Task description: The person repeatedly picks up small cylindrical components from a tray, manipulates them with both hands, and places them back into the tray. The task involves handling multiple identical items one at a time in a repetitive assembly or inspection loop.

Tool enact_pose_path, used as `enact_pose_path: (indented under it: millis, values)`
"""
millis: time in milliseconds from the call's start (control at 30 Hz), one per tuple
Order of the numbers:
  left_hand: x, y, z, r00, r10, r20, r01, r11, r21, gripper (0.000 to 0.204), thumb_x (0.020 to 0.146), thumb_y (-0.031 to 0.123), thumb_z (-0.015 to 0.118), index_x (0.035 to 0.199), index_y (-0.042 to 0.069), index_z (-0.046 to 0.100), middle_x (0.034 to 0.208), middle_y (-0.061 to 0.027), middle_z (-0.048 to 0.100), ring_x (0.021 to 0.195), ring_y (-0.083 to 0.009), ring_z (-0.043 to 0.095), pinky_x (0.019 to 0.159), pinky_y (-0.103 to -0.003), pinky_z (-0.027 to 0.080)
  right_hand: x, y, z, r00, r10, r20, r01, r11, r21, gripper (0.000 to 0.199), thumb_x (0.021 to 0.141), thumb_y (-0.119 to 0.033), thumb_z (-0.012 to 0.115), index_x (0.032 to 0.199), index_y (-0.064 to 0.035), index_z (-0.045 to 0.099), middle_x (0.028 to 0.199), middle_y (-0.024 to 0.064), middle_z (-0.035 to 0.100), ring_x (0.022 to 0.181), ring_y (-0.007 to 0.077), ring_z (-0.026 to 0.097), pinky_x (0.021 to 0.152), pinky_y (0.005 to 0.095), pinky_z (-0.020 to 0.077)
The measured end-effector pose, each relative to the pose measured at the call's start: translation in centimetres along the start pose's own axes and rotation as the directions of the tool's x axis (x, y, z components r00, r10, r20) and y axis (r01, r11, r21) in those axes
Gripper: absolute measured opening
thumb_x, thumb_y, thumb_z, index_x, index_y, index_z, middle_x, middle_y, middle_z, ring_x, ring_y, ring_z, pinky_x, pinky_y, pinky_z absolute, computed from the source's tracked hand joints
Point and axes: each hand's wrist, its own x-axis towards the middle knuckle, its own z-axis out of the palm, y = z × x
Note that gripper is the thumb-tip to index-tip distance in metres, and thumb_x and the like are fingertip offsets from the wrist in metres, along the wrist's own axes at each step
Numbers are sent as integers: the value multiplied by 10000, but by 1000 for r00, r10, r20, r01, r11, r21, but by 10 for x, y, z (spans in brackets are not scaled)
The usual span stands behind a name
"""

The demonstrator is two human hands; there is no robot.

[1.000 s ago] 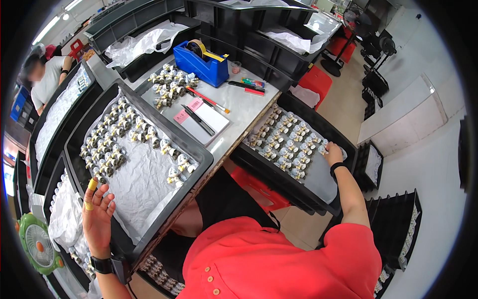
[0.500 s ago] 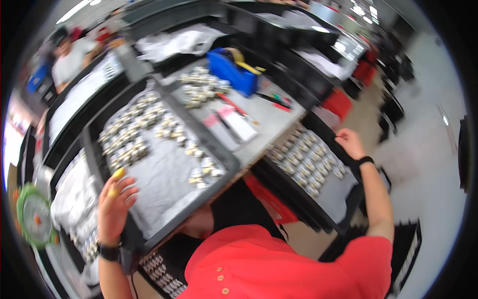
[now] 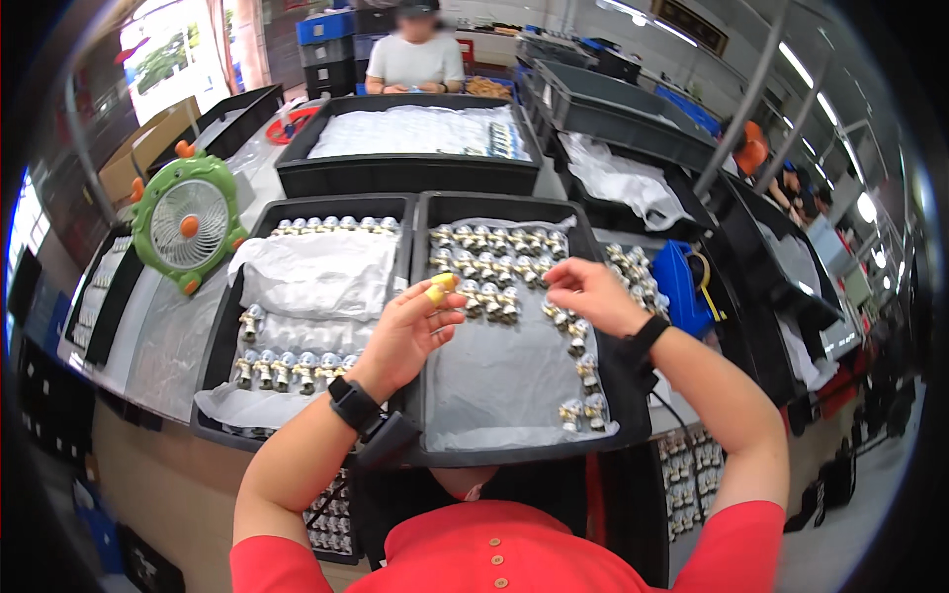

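Note:
My left hand point(image 3: 413, 326) is raised over the rim between two black trays, fingers apart, yellow covers point(image 3: 440, 288) on two fingertips. Nothing shows in it. My right hand point(image 3: 593, 296) is over the right side of the black tray point(image 3: 420, 435) in front of me. Its thumb and index finger are drawn close together by the figurines, and anything between them is too small to make out. Rows of small white-and-gold figurines point(image 3: 491, 299) lie at the far part of this paper-lined tray. More figurines point(image 3: 587, 372) run down its right side.
A second tray point(image 3: 213, 395) on the left holds figurines and white paper. A green fan point(image 3: 188, 225) stands farther left. A blue tape dispenser point(image 3: 682, 287) and more figurines point(image 3: 633, 269) are on the right. Behind, a person point(image 3: 415, 59) sits beyond a large tray point(image 3: 405, 178).
The view has swung left to face the trays squarely. My right hand has moved from beside the lower right tray to over the middle tray's figurines. My left hand has moved inward.

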Motion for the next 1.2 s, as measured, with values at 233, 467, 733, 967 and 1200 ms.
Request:
enact_pose_path:
  millis: [233, 467, 733, 967, 1200]
  values:
    - [9, -4, -3, 1000, -1, -10, 1, 1000, 9, 296, 909, 208, 524, 1154, 41, 525, 955, -33, 612, 833, -115, 589, 731, -231, 459, 36, 25, 33, 973, 116, 197, -15, 891, -453, 467, 638, -236, 770, 992, -3, 573, 891, 154, 637, 826, 276, 625, 724, 353, 492]
    - [-1, -8, 4, 991, -135, -24, 137, 987, 84, 307, 894, 201, 546, 1164, 57, 533, 985, -31, 617, 852, -91, 593, 736, -215, 456, -42, -4, 29, 615, 417, 669, 294, 666, -685, 457, 612, -296, 772, 959, -47, 612, 886, 138, 652, 871, 307, 623, 732, 393, 497]
    - [-4, -8, 14, 961, -266, 77, 252, 956, 150, 306, 907, 191, 550, 1181, 56, 534, 1022, -33, 608, 898, -100, 592, 792, -235, 461, -55, 9, 27, 631, 261, 730, 345, 749, -566, 281, 639, -117, 670, 904, -44, 607, 866, 157, 603, 822, 349, 600, 732, 417, 487]
    - [-8, -17, 17, 936, -346, 65, 287, 856, 429, 463, 886, 187, 583, 1295, 31, 433, 1229, -93, 483, 1119, -143, 472, 949, -283, 377, -13, -48, 21, 816, 10, 577, 178, 947, -268, 160, 691, -23, 571, 848, -5, 595, 682, 122, 613, 627, 244, 613, 590, 329, 484]
    - [-1, -29, 13, 982, -183, -54, 183, 827, 531, 541, 873, 109, 533, 1363, -10, 337, 1317, -142, 407, 1162, -187, 427, 953, -289, 360, -8, -10, 52, 839, -36, 543, 279, 885, -372, 340, 677, -14, 601, 1012, -19, 539, 963, 145, 571, 939, 315, 565, 814, 384, 469]
